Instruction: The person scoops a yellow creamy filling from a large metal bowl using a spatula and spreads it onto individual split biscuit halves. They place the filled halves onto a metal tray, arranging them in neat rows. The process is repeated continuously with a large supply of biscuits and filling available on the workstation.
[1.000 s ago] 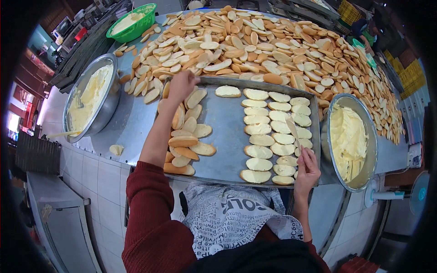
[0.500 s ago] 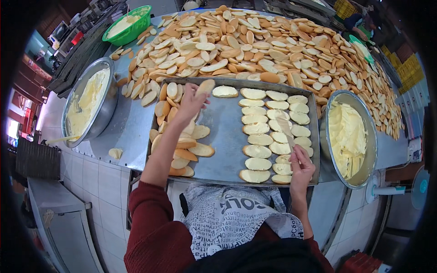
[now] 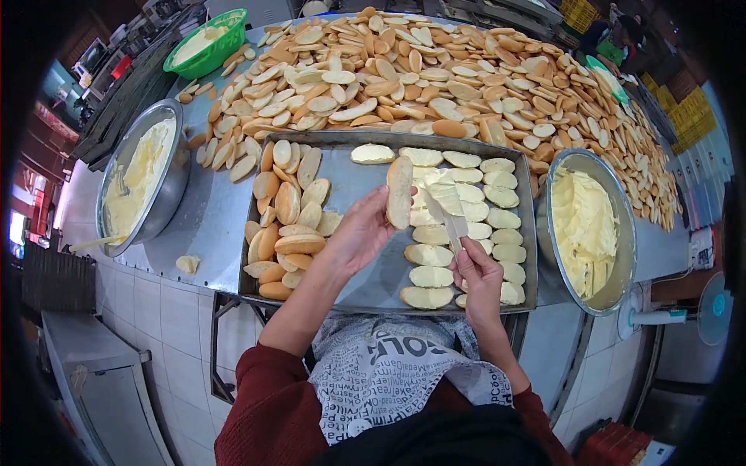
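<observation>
My left hand (image 3: pixel 364 230) holds up an oval bread slice (image 3: pixel 400 193) by its lower part, over the middle of a metal tray (image 3: pixel 357 293). In my right hand (image 3: pixel 479 278) is a flat spreading knife (image 3: pixel 451 221), its upper end loaded with pale yellow cream (image 3: pixel 444 197) close beside the slice. Rows of cream-coated bread slices (image 3: pixel 429 254) lie on the tray's right half. Plain bread pieces (image 3: pixel 300 243) are heaped along its left side. A steel bowl of yellow cream (image 3: pixel 584 225) stands to the right of the tray.
Behind the tray a large pile of bread pieces (image 3: pixel 388 74) covers the table. At the left stand another steel bowl (image 3: pixel 175 175) and a green basin (image 3: pixel 206 58), both with cream. A person (image 3: pixel 614 43) is at the far right beside yellow crates (image 3: pixel 691 124).
My left hand has moved right with the bread slice, from the tray's left back to its middle. My right hand has come left, and the knife now carries cream near the slice.
</observation>
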The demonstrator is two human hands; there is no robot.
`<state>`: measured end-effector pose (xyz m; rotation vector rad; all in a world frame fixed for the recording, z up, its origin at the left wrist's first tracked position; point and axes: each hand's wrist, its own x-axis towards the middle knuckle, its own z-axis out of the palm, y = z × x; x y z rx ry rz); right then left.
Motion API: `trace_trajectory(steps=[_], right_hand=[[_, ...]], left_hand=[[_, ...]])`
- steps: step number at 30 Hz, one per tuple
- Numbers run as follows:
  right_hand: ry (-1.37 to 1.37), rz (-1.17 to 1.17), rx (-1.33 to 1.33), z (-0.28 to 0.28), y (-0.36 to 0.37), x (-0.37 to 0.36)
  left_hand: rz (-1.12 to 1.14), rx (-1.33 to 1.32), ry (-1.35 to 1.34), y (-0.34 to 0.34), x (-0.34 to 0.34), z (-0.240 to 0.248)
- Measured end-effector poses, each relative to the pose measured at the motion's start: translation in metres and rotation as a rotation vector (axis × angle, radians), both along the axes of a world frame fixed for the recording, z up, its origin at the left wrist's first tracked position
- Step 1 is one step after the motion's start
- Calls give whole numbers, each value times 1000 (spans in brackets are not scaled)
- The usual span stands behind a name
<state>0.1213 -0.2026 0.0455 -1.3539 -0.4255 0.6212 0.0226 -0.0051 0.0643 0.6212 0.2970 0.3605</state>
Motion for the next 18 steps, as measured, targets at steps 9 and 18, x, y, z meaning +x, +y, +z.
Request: trace_trajectory(steps=[9, 18], right_hand=[[-431, -54, -14, 4, 15, -5], [-763, -90, 53, -13, 37, 1]], left_hand=[[-27, -142, -23, -16, -4, 1], [-52, -203, -104, -20, -6, -3]])
